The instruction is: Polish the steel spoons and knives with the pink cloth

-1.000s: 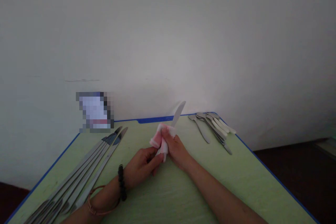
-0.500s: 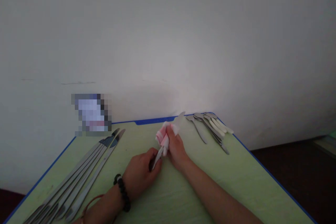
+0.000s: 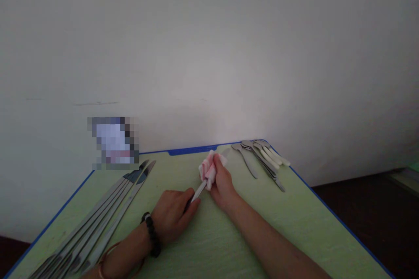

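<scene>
My left hand (image 3: 176,212) is closed around the handle of a metal table knife (image 3: 199,190), held at a slant above the table. A pink and white cloth (image 3: 207,169) is wrapped about the middle of the knife, and my right hand (image 3: 223,183) grips it there. Just past the cloth, the pale blade tip shows faintly. Several long metal table knives (image 3: 108,222) lie in a bunch to the left of my left hand. To the right of the cloth rest a single spoon-like utensil (image 3: 246,161) and a group of metal spoons (image 3: 262,159).
White-handled utensils (image 3: 274,157) lie at the far right corner. A blurred-out upright device (image 3: 113,139) stands at the back left against the wall (image 3: 209,52). The green table (image 3: 229,244) has a blue rim, and dark floor shows to the right.
The cloth and my right hand have shifted slightly right along the knife, covering more of the blade. More of the handle now shows between my hands.
</scene>
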Tool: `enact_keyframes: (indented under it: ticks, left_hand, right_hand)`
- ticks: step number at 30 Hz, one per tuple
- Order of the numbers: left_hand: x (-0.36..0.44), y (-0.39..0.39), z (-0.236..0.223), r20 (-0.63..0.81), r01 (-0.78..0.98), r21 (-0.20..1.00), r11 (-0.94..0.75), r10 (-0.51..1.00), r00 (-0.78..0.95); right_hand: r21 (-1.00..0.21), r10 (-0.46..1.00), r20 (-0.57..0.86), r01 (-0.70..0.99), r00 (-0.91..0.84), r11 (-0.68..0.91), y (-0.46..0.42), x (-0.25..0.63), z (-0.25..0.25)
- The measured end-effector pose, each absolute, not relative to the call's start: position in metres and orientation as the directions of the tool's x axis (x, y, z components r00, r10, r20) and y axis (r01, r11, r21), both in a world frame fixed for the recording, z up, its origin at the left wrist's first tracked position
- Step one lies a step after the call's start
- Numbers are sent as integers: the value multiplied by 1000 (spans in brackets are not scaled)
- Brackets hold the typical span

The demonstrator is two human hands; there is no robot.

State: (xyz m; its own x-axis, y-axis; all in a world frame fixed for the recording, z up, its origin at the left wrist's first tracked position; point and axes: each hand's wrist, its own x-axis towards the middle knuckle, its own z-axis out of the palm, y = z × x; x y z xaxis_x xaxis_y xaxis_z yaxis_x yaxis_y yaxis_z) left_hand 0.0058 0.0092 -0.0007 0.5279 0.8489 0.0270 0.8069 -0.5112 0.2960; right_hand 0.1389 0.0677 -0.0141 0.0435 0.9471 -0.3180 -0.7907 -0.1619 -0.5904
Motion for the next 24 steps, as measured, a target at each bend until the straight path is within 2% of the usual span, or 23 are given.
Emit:
enact_keyframes:
  ticks: [9,14,17,20,24]
  left_hand:
    - [9,9,1,0,835,285,-470,872,490]
    - [9,10,2,-19,809,388,-441,874,486]
    - [9,9,2,17,801,384,-458,871,490]
    - [9,8,3,41,793,355,-495,856,516]
    - [8,6,4,13,750,377,-543,813,582]
  right_hand:
    - [-670,976,-211,-720,-50,-182,61,137,-10]
    - [-823,973,-172,-520,-155,-229,54,137,-11]
    - [-865,975,-163,-453,-150,-214,52,137,-12]
    - [-834,973,-189,-501,-134,-231,54,137,-11]
    - [-674,962,-255,-694,-101,-252,61,140,-11]
